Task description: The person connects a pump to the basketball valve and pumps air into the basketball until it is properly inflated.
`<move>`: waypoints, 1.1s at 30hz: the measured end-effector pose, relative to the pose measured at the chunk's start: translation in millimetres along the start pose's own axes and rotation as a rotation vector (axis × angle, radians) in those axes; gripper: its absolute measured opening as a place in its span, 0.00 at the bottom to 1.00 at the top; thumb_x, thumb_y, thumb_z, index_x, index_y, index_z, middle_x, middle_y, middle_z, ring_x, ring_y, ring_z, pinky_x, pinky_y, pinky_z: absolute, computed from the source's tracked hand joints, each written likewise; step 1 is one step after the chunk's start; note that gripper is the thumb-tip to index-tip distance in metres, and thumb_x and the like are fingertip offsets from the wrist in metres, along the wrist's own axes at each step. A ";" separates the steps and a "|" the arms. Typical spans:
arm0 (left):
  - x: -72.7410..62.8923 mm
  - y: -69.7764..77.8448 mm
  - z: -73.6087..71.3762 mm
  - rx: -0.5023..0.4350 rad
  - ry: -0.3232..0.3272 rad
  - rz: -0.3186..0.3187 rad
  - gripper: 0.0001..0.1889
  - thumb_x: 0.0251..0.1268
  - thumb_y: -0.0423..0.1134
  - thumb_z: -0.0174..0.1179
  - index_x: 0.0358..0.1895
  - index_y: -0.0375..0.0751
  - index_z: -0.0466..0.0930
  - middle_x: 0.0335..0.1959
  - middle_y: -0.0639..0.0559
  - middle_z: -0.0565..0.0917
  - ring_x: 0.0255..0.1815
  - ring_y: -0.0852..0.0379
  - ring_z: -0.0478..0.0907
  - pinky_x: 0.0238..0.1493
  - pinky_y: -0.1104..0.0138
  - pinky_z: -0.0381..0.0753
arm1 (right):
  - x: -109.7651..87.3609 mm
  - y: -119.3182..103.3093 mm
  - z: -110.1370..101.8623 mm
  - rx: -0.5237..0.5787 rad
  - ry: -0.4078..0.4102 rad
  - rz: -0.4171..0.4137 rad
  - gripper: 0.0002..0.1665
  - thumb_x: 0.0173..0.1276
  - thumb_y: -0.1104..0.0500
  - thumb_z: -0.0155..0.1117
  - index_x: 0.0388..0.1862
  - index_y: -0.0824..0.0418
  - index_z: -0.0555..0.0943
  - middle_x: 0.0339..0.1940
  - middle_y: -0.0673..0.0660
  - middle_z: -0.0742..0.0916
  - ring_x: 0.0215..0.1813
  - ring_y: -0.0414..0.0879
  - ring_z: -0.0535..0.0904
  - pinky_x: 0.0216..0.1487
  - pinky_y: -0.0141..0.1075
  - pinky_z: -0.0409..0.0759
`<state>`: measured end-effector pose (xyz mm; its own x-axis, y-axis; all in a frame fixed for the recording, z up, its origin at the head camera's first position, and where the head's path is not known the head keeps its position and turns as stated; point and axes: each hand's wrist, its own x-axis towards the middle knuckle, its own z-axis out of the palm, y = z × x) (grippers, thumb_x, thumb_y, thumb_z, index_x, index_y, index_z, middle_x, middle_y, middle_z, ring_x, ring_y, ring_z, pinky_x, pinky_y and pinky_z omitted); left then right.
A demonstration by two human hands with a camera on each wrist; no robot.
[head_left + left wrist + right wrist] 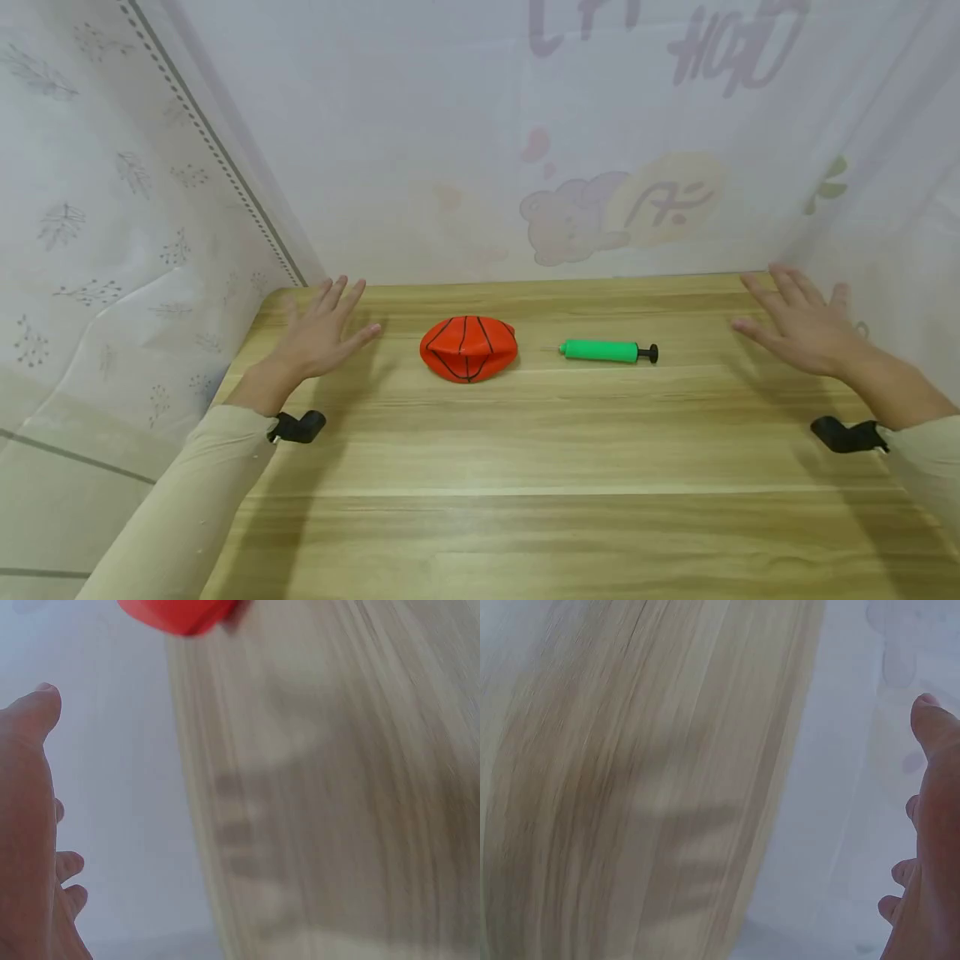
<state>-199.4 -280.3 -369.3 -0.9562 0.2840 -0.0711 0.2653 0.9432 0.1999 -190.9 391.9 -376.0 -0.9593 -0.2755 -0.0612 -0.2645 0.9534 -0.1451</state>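
Observation:
A partly deflated orange-red toy basketball (468,350) with black lines lies on the wooden table, its near side caved in. To its right is a green hand pump (600,351) with a black handle, its thin needle pointing at the ball. My left hand (322,333) hovers left of the ball, fingers spread, touching nothing. Over on the far right my right hand (798,325) is held above the table beyond the pump's handle, fingers also spread. The left wrist view catches the ball's edge (184,611) at the top; the right wrist view shows neither object.
The wood-grain table (480,450) ends at a pale printed curtain (420,150) behind it. Another patterned sheet (112,208) hangs along the left side. A black wrist mount (300,427) sits on the left sleeve, and a similar mount (847,435) on the right.

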 end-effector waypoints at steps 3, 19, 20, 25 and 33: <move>2.8 11.1 -3.3 -0.023 0.001 0.027 0.45 0.76 0.67 0.42 0.84 0.47 0.38 0.83 0.34 0.40 0.82 0.34 0.34 0.66 0.24 0.28 | 3.8 -11.2 -1.2 -0.034 0.017 -0.032 0.48 0.80 0.36 0.46 0.85 0.53 0.40 0.81 0.75 0.45 0.79 0.76 0.37 0.62 0.82 0.29; 30.8 101.9 3.0 -0.037 -0.043 0.241 0.43 0.77 0.63 0.46 0.83 0.45 0.43 0.83 0.40 0.47 0.83 0.39 0.43 0.76 0.36 0.40 | 34.4 -92.8 4.0 -0.001 -0.066 -0.191 0.47 0.80 0.35 0.47 0.85 0.54 0.44 0.83 0.69 0.45 0.82 0.69 0.38 0.68 0.75 0.25; 33.3 108.6 5.2 -0.034 -0.045 0.254 0.43 0.77 0.63 0.47 0.83 0.45 0.44 0.83 0.40 0.47 0.83 0.40 0.44 0.76 0.36 0.40 | 37.0 -98.0 6.3 -0.007 -0.060 -0.209 0.47 0.80 0.35 0.47 0.85 0.54 0.45 0.83 0.69 0.47 0.82 0.69 0.39 0.69 0.74 0.25; 44.4 136.0 19.0 -0.006 -0.059 0.306 0.42 0.76 0.64 0.47 0.83 0.45 0.46 0.82 0.40 0.50 0.80 0.36 0.51 0.76 0.37 0.44 | 47.4 -124.9 16.8 -0.006 -0.031 -0.291 0.45 0.79 0.37 0.50 0.84 0.56 0.50 0.83 0.69 0.50 0.82 0.68 0.43 0.70 0.75 0.29; 54.0 159.0 38.0 0.059 -0.075 0.312 0.41 0.77 0.64 0.46 0.82 0.44 0.50 0.81 0.41 0.55 0.81 0.40 0.51 0.75 0.37 0.49 | 57.4 -153.9 35.4 0.006 -0.063 -0.364 0.44 0.80 0.39 0.51 0.84 0.59 0.52 0.82 0.69 0.56 0.81 0.67 0.49 0.73 0.71 0.44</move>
<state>-204.1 -108.4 -378.4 -0.8164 0.5708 -0.0875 0.5530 0.8164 0.1663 -201.8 225.0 -392.1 -0.7945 -0.6037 -0.0655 -0.5867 0.7909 -0.1740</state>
